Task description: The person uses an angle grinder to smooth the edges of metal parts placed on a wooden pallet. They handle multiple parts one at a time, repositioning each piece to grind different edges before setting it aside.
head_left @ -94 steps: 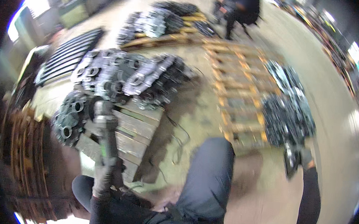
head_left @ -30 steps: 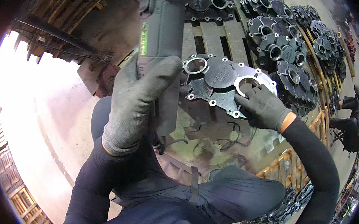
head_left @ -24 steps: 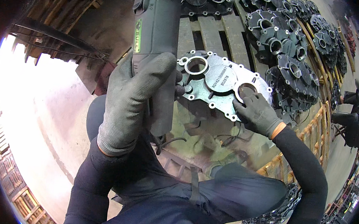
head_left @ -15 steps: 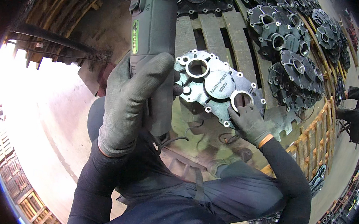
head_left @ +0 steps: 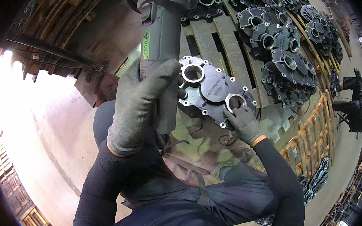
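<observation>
My left hand (head_left: 141, 105), in a grey glove, is wrapped round the dark body of an angle grinder (head_left: 161, 35). The grinder stands upright in the picture, its disc end at the top and its cable at the bottom. Just right of it is a silver-grey cast metal cover (head_left: 213, 88) with round bores and bolt holes along its rim. My right hand (head_left: 244, 124), gloved too, grips the cover at its lower right bore, with fingertips over the ring's edge. The grinder and my left hand hide the cover's left edge.
A slatted wooden pallet (head_left: 231, 38) lies beyond the cover. Dark cast covers (head_left: 288, 72) are stacked at the upper right. A tipped wooden pallet (head_left: 311, 131) stands right of my arm. Someone in dark clothing (head_left: 358, 101) is at the far right.
The cover has tilted a little, and its face looks darker. Pallet and stacks have shifted left in the picture, while the grinder sits slightly further right. Both hands keep their hold.
</observation>
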{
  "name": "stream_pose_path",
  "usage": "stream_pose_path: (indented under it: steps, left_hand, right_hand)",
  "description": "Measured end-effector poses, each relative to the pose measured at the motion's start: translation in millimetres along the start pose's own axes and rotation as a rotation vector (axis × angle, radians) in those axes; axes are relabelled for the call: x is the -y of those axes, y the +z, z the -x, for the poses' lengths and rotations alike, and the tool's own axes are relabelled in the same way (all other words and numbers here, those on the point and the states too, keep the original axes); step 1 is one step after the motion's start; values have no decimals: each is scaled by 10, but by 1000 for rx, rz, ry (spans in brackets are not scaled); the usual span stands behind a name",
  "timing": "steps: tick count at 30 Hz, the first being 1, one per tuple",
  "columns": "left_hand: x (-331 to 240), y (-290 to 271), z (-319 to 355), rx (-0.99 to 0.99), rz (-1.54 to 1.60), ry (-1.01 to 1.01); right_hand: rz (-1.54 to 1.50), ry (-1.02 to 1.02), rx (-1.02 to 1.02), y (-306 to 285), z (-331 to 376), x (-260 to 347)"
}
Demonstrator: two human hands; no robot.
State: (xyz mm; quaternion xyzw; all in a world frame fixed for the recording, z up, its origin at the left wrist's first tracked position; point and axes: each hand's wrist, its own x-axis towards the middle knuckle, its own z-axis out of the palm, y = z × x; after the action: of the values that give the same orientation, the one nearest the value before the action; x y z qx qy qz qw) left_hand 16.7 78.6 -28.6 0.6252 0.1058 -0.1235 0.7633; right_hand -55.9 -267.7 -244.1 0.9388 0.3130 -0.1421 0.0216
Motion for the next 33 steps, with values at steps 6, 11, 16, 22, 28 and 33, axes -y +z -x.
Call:
stream_pose_path:
  steps: [6, 11, 16, 22, 28, 33]
  left_hand:
    - [84, 43, -29, 89, -14, -17]
    - [287, 236, -23, 286, -48, -95]
    - [591, 595, 79, 667, -161, -213]
    - [1065, 800, 120, 964, -711, 33]
    - [1738, 804, -768, 647, -1499, 394]
    - [2752, 24, -1949, 290, -1432, 562]
  right_hand:
    - [-362, 400, -367, -593, 217, -267]
    - [-1517, 505, -408, -1410, 1, 447]
    - [-2096, 345, -672, -1261, -139, 778]
    - [-2344, 556, -807, -1268, 340, 766]
    - [-2176, 803, -1058, -1471, 1208, 99]
    - [-2231, 699, -1193, -1214, 1348, -143]
